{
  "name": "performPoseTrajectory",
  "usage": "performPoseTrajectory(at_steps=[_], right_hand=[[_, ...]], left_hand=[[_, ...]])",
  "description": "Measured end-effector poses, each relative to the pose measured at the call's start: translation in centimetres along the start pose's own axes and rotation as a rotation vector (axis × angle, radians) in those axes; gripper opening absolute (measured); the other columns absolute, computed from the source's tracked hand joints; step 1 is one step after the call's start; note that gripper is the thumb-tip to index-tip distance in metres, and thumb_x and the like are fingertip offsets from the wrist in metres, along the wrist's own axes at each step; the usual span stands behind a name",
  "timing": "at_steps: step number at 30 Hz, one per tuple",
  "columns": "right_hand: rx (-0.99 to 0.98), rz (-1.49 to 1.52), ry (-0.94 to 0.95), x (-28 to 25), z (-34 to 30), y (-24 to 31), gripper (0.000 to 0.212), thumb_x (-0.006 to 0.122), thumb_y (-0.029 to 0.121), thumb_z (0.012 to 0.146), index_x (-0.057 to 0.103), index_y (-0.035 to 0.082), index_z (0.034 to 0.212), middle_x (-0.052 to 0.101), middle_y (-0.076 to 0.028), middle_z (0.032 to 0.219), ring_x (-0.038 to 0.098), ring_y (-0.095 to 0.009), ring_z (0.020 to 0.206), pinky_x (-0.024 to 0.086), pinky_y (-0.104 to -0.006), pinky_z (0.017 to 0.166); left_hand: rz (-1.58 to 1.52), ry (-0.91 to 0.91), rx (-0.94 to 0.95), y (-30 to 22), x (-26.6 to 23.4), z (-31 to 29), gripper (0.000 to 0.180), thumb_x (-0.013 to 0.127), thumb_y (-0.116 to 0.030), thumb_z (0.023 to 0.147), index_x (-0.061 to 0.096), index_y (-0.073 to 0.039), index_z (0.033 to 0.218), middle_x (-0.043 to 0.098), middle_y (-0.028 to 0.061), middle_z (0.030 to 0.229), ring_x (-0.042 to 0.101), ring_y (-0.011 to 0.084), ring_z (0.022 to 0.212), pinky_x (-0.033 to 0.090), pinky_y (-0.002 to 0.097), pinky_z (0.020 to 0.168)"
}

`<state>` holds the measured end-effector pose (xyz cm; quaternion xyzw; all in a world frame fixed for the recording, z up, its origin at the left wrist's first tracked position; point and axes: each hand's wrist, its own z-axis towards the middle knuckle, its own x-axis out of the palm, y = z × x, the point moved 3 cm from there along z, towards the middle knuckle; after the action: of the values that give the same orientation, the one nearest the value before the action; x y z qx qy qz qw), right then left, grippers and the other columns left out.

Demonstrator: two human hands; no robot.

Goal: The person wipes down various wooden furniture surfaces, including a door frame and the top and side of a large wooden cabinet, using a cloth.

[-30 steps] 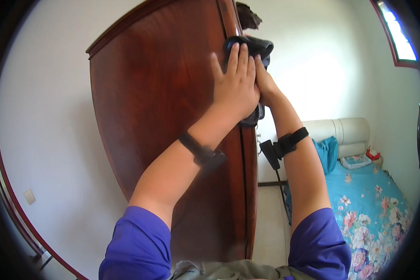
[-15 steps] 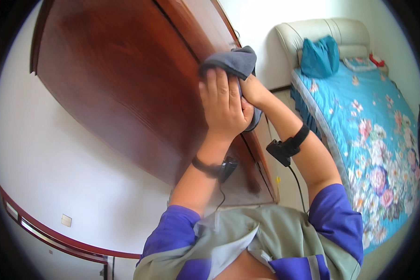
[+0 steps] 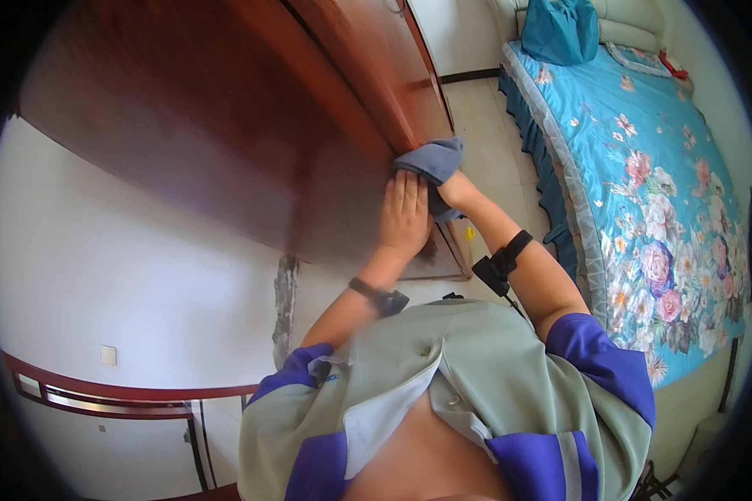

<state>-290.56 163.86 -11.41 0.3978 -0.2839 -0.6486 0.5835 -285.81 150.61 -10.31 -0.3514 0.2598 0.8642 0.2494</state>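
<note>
A tall, dark red-brown wooden cabinet [image 3: 226,125] fills the upper left of the view, and a grey cloth [image 3: 433,159] is bunched at its front corner edge, where the side panel meets the front. The left hand [image 3: 404,215] lies on the cabinet's side, next to that edge, its fingers straight and pressed close together, with the tips at the fold of the cloth. The right hand [image 3: 454,191] is on the front side of the same edge, partly behind the cloth; its fingers are hidden, so I cannot tell whether they pinch the cloth or lie flat. Each forearm wears a black strap carrying a small black box, the left strap [image 3: 379,297] and the right strap [image 3: 500,265] both nearer the person than the cabinet is.

The grey-green shirt [image 3: 426,334] with purple sleeves is also on the person's side of the cabinet. A small blue mark [image 3: 332,377] on its chest is too small to read.

To the right of the cabinet, across a strip of pale floor [image 3: 480,108], is a bed [image 3: 643,234] with a turquoise flowered cover. A teal bag [image 3: 561,32] rests on the end of the bed beside its pale headboard [image 3: 635,35], well apart from the cabinet. A small yellow thing [image 3: 470,234] lies on the floor near the cabinet's front. To the left of the cabinet, a pale square wall plate [image 3: 109,356] sits on the white wall [image 3: 142,250].
</note>
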Motion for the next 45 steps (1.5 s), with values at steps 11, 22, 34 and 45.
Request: performPoseTrajectory(at_steps=[11, 22, 34, 45], right_hand=[[-0.188, -0.357, -0.253, -2.6, 6.1, 18.9, 0.034, 0.048, 0.025, 0.086, 0.056, 0.0, 0.108, 0.056, -0.024, 0.109, 0.049, -0.043, 0.105, 0.035, -0.0493, 0.094], [-0.486, -0.467, -0.157, -0.2, 2.9, 6.5, 0.042, 0.05, 0.013, 0.083, 0.053, 0.005, 0.124, 0.053, -0.024, 0.12, 0.049, -0.043, 0.11, 0.04, -0.0433, 0.093], [0.274, -0.822, 0.119, 1.1, -1.2, 9.1, 0.078, 0.057, 0.034, 0.082, 0.023, -0.013, 0.134, 0.038, -0.03, 0.134, 0.035, -0.042, 0.125, 0.023, -0.0576, 0.096], [-0.709, -0.707, -0.333, 2.2, 5.6, 16.7, 0.04, 0.059, 0.009, 0.074, 0.06, 0.01, 0.114, 0.052, -0.022, 0.11, 0.048, -0.039, 0.099, 0.038, -0.0441, 0.089]], left_hand=[[-0.088, -0.448, -0.309, 2.9, -9.1, 10.3, 0.058, 0.058, -0.028, 0.079, 0.044, -0.001, 0.128, 0.045, 0.0225, 0.129, 0.042, 0.042, 0.117, 0.028, 0.0552, 0.1], [-0.093, -0.117, -0.327, 1.3, -0.6, 3.1, 0.054, 0.059, -0.026, 0.077, 0.05, -0.001, 0.124, 0.053, 0.0217, 0.12, 0.052, 0.0381, 0.108, 0.039, 0.0463, 0.093], [-0.354, 0.097, -0.409, -1.9, -0.2, -1.8, 0.05, 0.058, -0.015, 0.076, 0.047, 0.001, 0.122, 0.054, 0.0209, 0.114, 0.051, 0.0405, 0.106, 0.043, 0.0452, 0.089], [-0.259, -0.382, -0.523, 5.7, -10.7, 6.3, 0.059, 0.058, -0.008, 0.074, 0.039, 0.001, 0.129, 0.041, 0.027, 0.119, 0.054, 0.0405, 0.096, 0.053, 0.044, 0.074]])
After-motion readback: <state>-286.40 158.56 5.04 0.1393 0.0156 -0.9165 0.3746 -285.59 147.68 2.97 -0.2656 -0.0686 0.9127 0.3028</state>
